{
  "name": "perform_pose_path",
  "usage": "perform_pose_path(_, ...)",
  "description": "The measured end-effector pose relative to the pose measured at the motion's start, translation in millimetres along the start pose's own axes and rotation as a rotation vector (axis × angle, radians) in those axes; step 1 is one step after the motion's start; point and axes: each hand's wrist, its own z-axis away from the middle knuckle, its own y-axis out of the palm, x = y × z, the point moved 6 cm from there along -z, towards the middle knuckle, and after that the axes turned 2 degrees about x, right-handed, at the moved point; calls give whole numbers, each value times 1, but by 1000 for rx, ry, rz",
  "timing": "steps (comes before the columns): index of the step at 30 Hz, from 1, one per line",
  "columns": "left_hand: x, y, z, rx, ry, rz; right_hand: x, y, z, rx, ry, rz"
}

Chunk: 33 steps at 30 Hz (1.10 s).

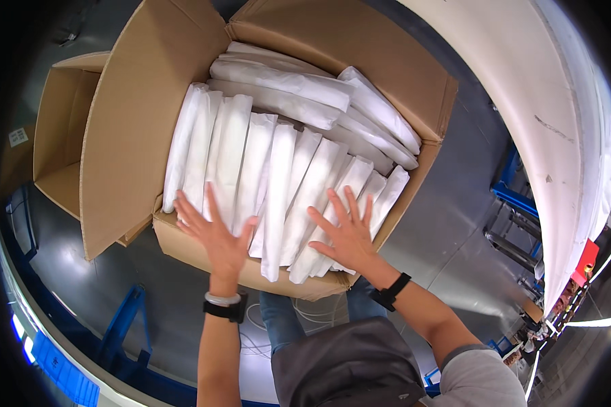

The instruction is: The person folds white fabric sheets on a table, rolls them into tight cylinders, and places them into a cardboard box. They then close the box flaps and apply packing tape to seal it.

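Several long white wrapped packets stand side by side in a large open cardboard box. More white packets lie across the far part of the box, and a few slant at its right. My left hand is spread over the near left packets, by the box's near edge. Over the near right packets, my right hand has its fingers apart. Neither hand holds anything; whether the fingertips touch the wrapping I cannot tell. What the packets contain is hidden.
A smaller open cardboard box stands left of the large one. Large white sheeting curves down at the right, by a blue metal frame. A blue stand is at lower left. Thin cables lie on the floor by my legs.
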Motion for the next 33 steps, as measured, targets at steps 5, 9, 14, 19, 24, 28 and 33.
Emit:
perform_pose_path(5,-52,75,7,178,92,-123,-22,19,-7,3,-87,46)
perform_pose_path(9,-30,110,-2,72,161,-228,-32,42,-24,-23,-136,75)
perform_pose_path(14,-30,99,-5,128,142,-244,-23,27,-24,5,-83,21)
perform_pose_path(19,-19,18,-19,52,79,-220,-43,-55,-82,-190,-29,20)
perform_pose_path(24,52,19,-52,47,-74,-224,-89,-78,-198,-291,-144,17)
perform_pose_path(28,59,52,-44,165,-54,-258,-95,-37,-212,-247,-164,186)
perform_pose_path(33,74,69,-44,172,-59,-223,-122,-2,-222,-214,-159,158)
